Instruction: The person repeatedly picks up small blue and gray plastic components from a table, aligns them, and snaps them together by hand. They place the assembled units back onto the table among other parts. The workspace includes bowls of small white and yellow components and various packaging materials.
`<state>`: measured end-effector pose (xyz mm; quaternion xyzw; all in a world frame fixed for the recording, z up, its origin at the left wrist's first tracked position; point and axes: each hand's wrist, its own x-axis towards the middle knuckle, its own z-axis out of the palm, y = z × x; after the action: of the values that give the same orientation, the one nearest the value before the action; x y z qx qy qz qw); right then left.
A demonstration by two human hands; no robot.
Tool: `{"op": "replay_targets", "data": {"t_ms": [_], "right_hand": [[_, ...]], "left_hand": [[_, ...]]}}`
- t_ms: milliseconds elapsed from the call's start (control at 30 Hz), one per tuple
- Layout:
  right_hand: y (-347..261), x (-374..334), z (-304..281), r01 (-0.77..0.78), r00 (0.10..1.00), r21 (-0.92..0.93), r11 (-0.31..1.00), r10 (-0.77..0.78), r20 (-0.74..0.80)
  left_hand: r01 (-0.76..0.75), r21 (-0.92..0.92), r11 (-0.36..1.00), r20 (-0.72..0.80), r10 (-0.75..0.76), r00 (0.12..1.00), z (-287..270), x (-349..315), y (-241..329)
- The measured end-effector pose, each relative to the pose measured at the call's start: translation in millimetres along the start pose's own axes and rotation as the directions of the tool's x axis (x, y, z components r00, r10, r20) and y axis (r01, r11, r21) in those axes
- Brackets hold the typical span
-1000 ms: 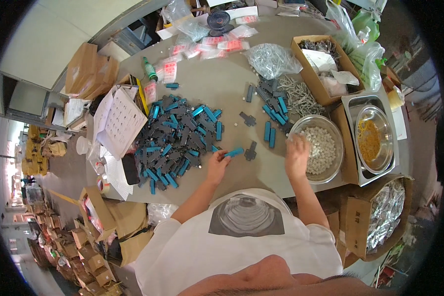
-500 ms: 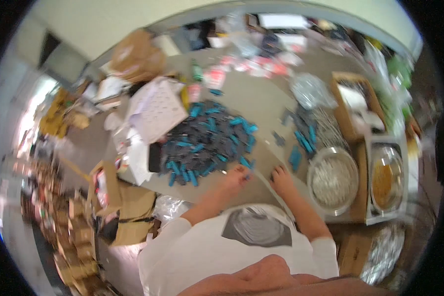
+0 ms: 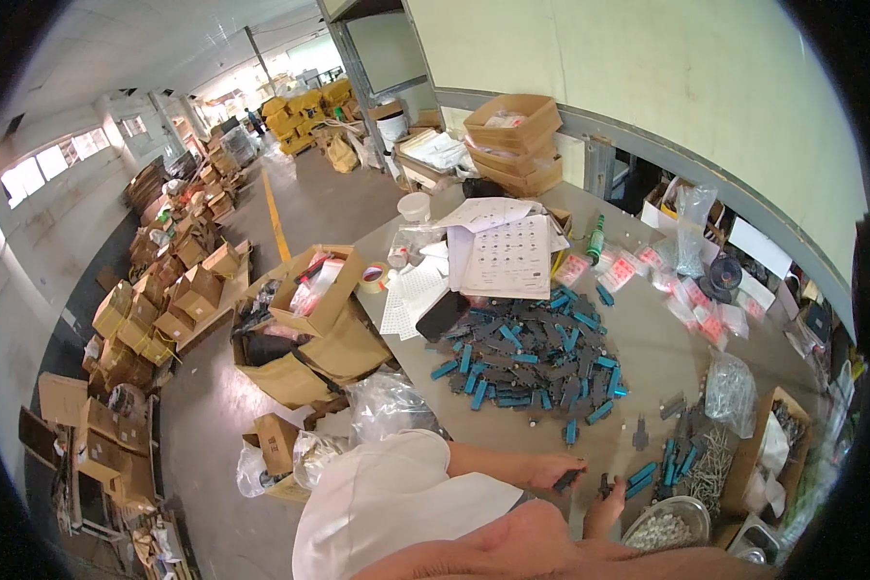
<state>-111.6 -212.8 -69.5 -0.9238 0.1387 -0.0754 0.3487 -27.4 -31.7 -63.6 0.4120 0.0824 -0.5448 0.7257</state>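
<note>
My left hand (image 3: 549, 471) is closed around a small dark grey plastic piece (image 3: 567, 478) near the table's front edge. Just to its right, my right hand (image 3: 603, 508) pinches another dark piece (image 3: 606, 482). The two hands are a short gap apart. Beyond them spreads a heap of dark grey and teal plastic parts (image 3: 532, 353). Close to my right hand lie a few teal pieces (image 3: 640, 476), beside a smaller group of grey and teal parts (image 3: 683, 454). A lone grey piece (image 3: 640, 433) rests between the two groups.
A bowl of small white pieces (image 3: 662, 527) and a bundle of pale thin rods (image 3: 712, 471) are at the right. Printed sheets (image 3: 507, 256), a black phone-like slab (image 3: 443, 315) and a green bottle (image 3: 596, 240) lie beyond the heap. Open cartons (image 3: 309, 319) stand left of the table.
The view has swung left, bringing the aisle and stacked cartons into sight. Both hands now appear lower and farther right in the picture, and the dark pieces in them show more clearly.
</note>
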Motion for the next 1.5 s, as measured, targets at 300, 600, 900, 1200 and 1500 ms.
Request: {"op": "replay_targets", "data": {"t_ms": [300, 600, 900, 1200, 1500], "right_hand": [[-56.5, -15.0, -26.0, -0.529, 0.849, 0.778, 0.340, 0.219, 0.481], [-82.7, -16.8, -53.8, -0.272, 0.956, 0.926, 0.262, 0.185, 0.229], [-68.4, -13.3, -50.1, -0.334, 0.881, 0.930, 0.153, 0.401, 0.250], [-82.4, -18.3, -42.3, -0.391, 0.898, 0.823, 0.412, 0.367, 0.243], [-89.2, -18.9, -52.5, -0.517, 0.847, 0.579, 0.630, 0.280, 0.451]], "left_hand": [[-0.162, -0.121, 0.979, 0.002, 0.164, 0.987, 38.6, -7.2, 8.3], [-0.186, -0.020, 0.982, 0.115, 0.187, 0.976, 76.1, -30.0, 23.2], [-0.221, -0.041, 0.974, 0.188, 0.224, 0.956, 75.1, -29.4, 21.1], [-0.355, 0.005, 0.935, 0.186, 0.348, 0.919, 81.5, -35.7, 19.8], [-0.535, 0.070, 0.842, 0.199, 0.514, 0.834, 69.8, -25.2, 17.9]]}}
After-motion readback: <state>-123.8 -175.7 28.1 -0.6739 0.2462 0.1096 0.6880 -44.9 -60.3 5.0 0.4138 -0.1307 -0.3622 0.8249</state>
